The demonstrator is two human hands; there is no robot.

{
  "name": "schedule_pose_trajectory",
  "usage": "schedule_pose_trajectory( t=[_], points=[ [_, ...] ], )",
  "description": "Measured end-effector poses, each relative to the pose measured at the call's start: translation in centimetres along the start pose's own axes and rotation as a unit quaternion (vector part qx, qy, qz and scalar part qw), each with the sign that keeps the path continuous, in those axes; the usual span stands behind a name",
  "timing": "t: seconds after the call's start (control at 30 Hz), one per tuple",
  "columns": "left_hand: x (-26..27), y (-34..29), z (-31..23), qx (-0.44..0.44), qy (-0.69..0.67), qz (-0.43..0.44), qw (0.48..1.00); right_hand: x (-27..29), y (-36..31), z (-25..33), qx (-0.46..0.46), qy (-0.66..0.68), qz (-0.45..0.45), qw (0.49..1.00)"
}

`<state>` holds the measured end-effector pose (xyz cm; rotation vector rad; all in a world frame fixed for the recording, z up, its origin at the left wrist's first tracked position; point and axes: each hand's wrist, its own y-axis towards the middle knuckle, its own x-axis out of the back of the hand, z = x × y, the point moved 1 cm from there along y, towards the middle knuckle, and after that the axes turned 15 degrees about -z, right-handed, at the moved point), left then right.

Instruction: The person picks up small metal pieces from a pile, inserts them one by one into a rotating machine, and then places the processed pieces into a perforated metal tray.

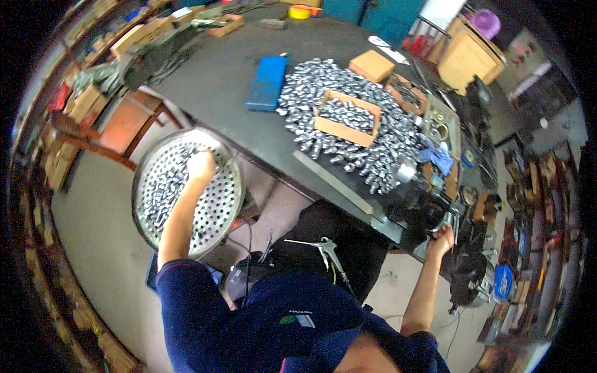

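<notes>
My left hand (202,166) is over a round metal tray (234,205) full of holes, its fingers curled down. Whatever those fingers may hold is hidden. Beside it, small shiny metal cylinders (165,193) lie heaped on the tray's left half. At the table's right end, my right hand (441,240) is closed round what looks like the metal handle (453,219) of a dark bench device. An air blow gun (327,250) with a thin nozzle rests on dark cloth near my lap, between my arms.
A large pile of metal fittings (317,78) covers the table, with an open cardboard box (345,132) of small parts in it. Nearby are a blue box (267,82), a flat metal bar (333,181) along the front edge, and a wooden chair (127,121). Shelves (541,230) stand right.
</notes>
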<state>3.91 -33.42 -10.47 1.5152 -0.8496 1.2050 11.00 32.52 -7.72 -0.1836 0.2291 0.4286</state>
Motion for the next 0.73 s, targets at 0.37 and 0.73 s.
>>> schedule_pose_trajectory(
  t=[0.37,0.73],
  points=[
    [9.3,0.3,-10.2,0.061,-0.664,0.093,0.74,0.3,-0.8,1.3,-0.079,0.041,0.021,0.996],
    [12.7,-1.2,-33.7,-0.11,-0.8,0.266,0.526,0.5,-1.4,1.5,-0.056,0.032,0.015,0.998]
  ],
)
